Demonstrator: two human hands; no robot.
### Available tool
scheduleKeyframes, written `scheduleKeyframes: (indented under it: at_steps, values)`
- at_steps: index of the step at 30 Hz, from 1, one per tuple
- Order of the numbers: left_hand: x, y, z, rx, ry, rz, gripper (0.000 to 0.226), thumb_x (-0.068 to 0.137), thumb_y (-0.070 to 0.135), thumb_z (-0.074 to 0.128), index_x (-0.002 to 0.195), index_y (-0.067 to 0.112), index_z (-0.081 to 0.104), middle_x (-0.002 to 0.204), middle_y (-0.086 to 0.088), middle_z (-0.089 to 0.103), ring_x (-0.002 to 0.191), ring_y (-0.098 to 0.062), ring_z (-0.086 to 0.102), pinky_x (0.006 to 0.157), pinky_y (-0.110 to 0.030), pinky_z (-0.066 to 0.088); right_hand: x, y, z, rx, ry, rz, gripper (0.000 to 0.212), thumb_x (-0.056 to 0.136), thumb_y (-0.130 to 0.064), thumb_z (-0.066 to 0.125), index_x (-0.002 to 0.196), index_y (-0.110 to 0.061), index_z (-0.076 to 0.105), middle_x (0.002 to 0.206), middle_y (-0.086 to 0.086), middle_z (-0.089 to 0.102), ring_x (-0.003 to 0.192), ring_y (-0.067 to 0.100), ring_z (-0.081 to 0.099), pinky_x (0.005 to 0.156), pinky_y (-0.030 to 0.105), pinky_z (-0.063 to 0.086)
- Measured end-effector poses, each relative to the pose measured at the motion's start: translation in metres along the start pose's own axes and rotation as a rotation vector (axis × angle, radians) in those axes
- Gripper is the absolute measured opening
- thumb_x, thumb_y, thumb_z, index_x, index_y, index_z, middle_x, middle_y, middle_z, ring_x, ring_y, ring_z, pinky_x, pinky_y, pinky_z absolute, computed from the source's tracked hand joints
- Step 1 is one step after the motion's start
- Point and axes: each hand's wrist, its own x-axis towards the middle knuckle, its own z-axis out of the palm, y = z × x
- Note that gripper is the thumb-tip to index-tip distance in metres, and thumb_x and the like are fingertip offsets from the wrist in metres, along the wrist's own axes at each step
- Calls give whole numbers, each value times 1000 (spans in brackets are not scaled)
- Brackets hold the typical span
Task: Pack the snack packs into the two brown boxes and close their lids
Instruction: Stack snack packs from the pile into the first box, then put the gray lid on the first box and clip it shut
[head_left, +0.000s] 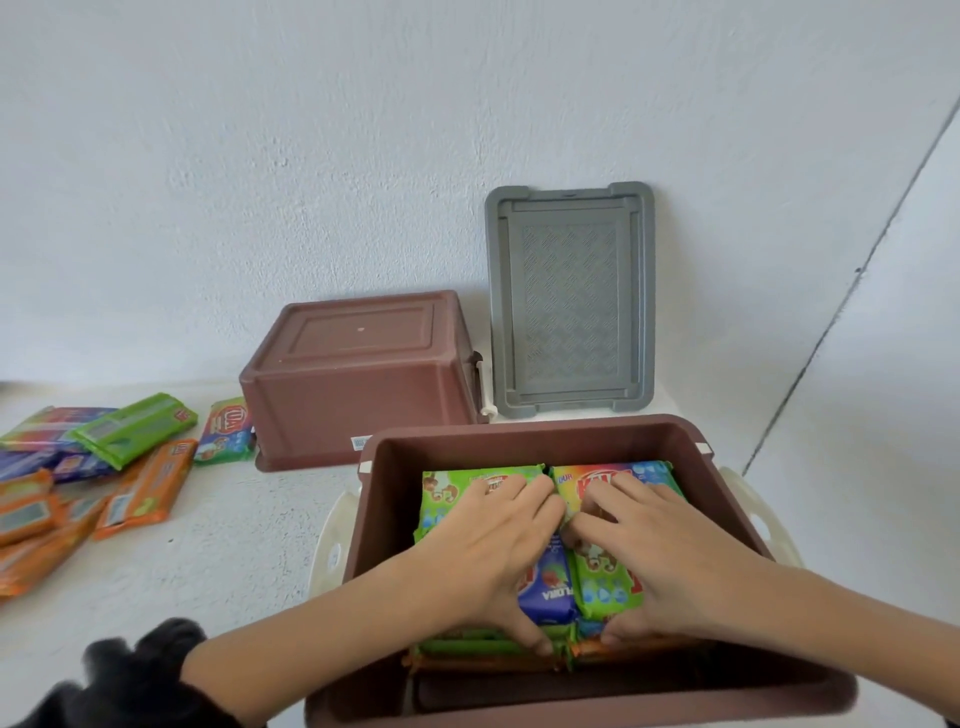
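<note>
An open brown box (524, 434) stands close in front of me, filled with several snack packs in layers. My left hand (488, 551) lies spread over the left stack, beside a blue pack (548, 590). My right hand (670, 551) lies spread over the right stack, on a green pack (602, 579). The fingers of both press down on top and meet in the middle, while the thumbs sit against the near ends of the stacks. A second brown box (358, 379) sits upside down behind the first. Its inside is hidden.
A grey lid (571, 301) leans upright against the white wall at the back right. Several loose snack packs (130, 431), green, orange and purple, lie scattered on the white table at the left. White latch handles (332, 540) stick out from the open box's sides.
</note>
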Motion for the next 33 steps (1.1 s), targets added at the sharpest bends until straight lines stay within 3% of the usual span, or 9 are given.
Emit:
scheduleKeyframes:
  at_steps: [3, 6, 9, 12, 15, 19, 23, 28, 33]
  values:
    - [1, -3, -5, -34, 13, 26, 84, 61, 73, 63, 111, 8, 45, 107, -2, 47, 94, -19, 48, 81, -34, 46, -1, 6, -7, 31, -51, -29, 69, 67, -67, 63, 125, -36, 40, 121, -11, 35, 114, 9, 30, 99, 30, 31]
    - [10, -19, -26, -271, -39, -59, 75, 72, 64, 62, 124, 15, 40, 118, 4, 42, 104, -13, 48, 80, -26, 39, 3, 18, -23, 229, -20, -21, 61, 67, -73, 59, 118, -41, 50, 107, -16, 42, 102, 2, 37, 92, 28, 39]
    - [32, -51, -45, -390, 83, -145, 68, 79, 55, 60, 132, 19, 38, 129, 3, 38, 111, -8, 45, 92, -24, 38, 17, 41, -36, 404, 217, 50, 52, 68, -76, 52, 110, -46, 56, 104, -20, 46, 101, -4, 44, 91, 28, 43]
    - [64, -85, -54, -479, 183, -264, 68, 82, 48, 61, 138, 20, 33, 135, -3, 30, 125, -17, 37, 105, -28, 32, 39, 67, -47, 434, 468, 110, 38, 77, -54, 61, 113, -44, 56, 105, -12, 46, 106, 5, 45, 92, 26, 39]
    - [100, -113, -55, -569, 225, -414, 75, 84, 43, 62, 144, 24, 20, 143, -9, 14, 136, -29, 24, 110, -38, 26, 69, 97, -55, 365, 581, 211, 47, 81, -42, 65, 126, -36, 53, 117, -1, 42, 118, 17, 36, 98, 28, 31]
    - [140, -134, -44, -588, 253, -561, 87, 85, 36, 62, 148, 30, 2, 150, -15, -11, 139, -43, 7, 112, -48, 20, 112, 136, -51, 378, 498, 448, 72, 81, -46, 65, 143, -39, 28, 147, 16, 10, 137, 35, 11, 109, 47, 26]
    - [170, -140, -23, -558, 226, -667, 103, 83, 35, 67, 147, 31, -14, 148, -21, -31, 140, -46, -3, 111, -50, 22, 145, 170, -32, 431, 465, 596, 95, 76, -51, 68, 146, -44, 4, 151, 20, -22, 140, 42, -9, 110, 57, 19]
    - [193, -143, -1, -575, 280, -693, 122, 73, 28, 78, 145, 29, -21, 146, -32, -25, 139, -49, 4, 112, -47, 20, 166, 196, -7, 517, 522, 625, 110, 72, -44, 75, 144, -46, -7, 150, 19, -26, 140, 46, 0, 107, 57, 26]
    - [199, -142, 8, -474, 390, -727, 128, 67, 25, 82, 145, 31, -19, 146, -28, 0, 126, -44, 35, 96, -42, 42, 171, 198, 5, 530, 645, 575, 110, 71, -38, 77, 145, -45, -4, 151, 20, -11, 137, 44, 16, 101, 50, 37]
